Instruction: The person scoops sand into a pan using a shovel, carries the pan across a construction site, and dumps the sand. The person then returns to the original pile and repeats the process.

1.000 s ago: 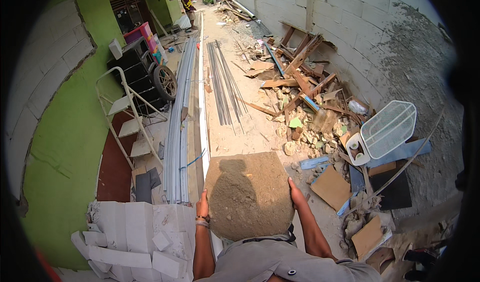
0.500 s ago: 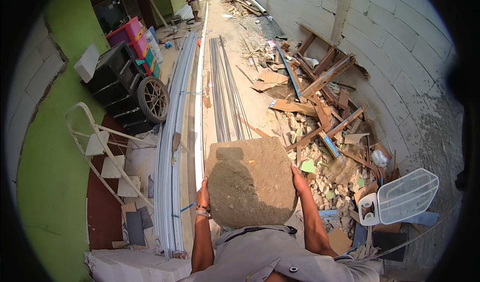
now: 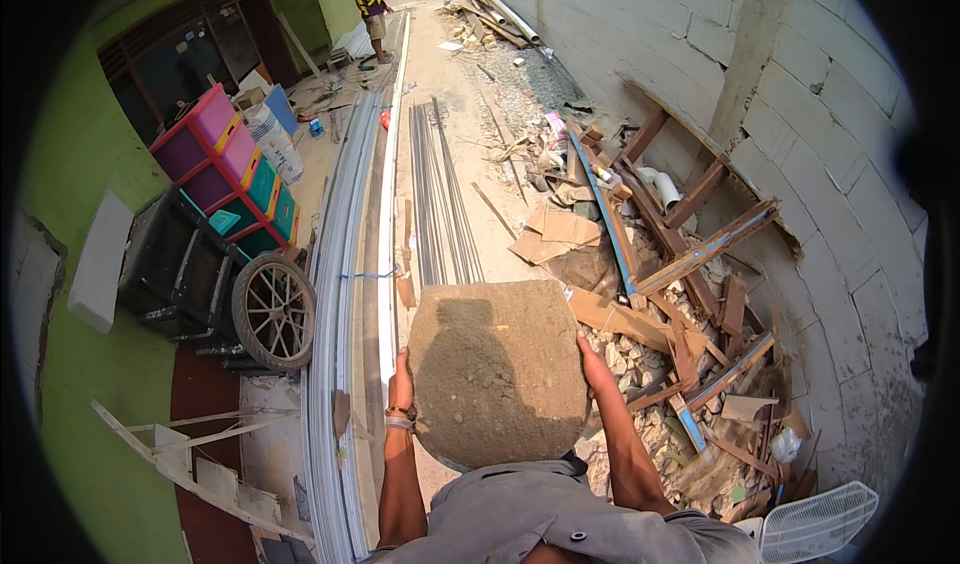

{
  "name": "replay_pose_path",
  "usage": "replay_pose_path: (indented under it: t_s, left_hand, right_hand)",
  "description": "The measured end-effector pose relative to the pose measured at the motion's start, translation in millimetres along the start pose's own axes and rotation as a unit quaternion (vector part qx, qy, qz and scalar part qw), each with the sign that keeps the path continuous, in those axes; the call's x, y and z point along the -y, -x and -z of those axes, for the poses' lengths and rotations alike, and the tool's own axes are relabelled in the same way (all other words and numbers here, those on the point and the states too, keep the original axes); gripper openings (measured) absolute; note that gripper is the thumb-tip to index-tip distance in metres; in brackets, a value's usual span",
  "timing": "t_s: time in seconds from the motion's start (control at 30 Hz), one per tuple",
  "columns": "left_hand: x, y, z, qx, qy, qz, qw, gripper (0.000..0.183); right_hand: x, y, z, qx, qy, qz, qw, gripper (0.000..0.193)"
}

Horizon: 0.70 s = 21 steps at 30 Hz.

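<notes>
Held level in front of my waist is a wide, squarish load of brown, gritty sand-like material (image 3: 500, 374) with rounded near corners. Whether a container lies beneath it I cannot tell. My left hand (image 3: 400, 382) grips its left side, with bands around the wrist. On the opposite side, my right hand (image 3: 597, 366) is closed around the edge. The fingers of both hands are mostly hidden under the load. A shadow falls across its top.
Long metal profiles (image 3: 340, 234) and thin rods (image 3: 440, 194) line the path. Rubble and broken timber (image 3: 690, 264) fill the right side by a block wall (image 3: 830, 114). On the left stand a black wheeled cart (image 3: 190, 274), coloured drawers (image 3: 225, 169) and a stepladder (image 3: 200, 474). Another person (image 3: 370, 9) stands far ahead.
I have moved forward along the path: the cart, stepladder and timber pile now sit nearer and lower in view. Both hands keep the same hold on the brown load.
</notes>
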State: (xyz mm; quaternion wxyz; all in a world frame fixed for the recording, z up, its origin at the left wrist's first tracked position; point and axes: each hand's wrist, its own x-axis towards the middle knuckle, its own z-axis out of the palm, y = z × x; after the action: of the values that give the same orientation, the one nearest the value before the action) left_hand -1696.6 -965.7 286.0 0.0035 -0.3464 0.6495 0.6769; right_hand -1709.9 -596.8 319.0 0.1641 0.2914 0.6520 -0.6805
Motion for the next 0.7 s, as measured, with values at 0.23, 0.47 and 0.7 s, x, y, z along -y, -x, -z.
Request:
replay_pose_path:
  t_s: [0.23,0.47,0.7]
  left_hand:
    - [-112,-168,-131,0.026,-0.010,-0.023,0.999,0.080]
    - [-211,-365,-224,0.080,0.071,0.035,0.994,0.073]
    - [-365,-613,-329,0.009,0.001,0.052,0.999,0.086]
  right_hand:
    - [159,-239,-48,0.044,0.008,0.049,0.998,0.087]
    - [309,-446,-104,0.043,0.017,0.027,0.999,0.088]
    - [487,-658,-204,0.020,0.050,0.027,0.998,0.093]
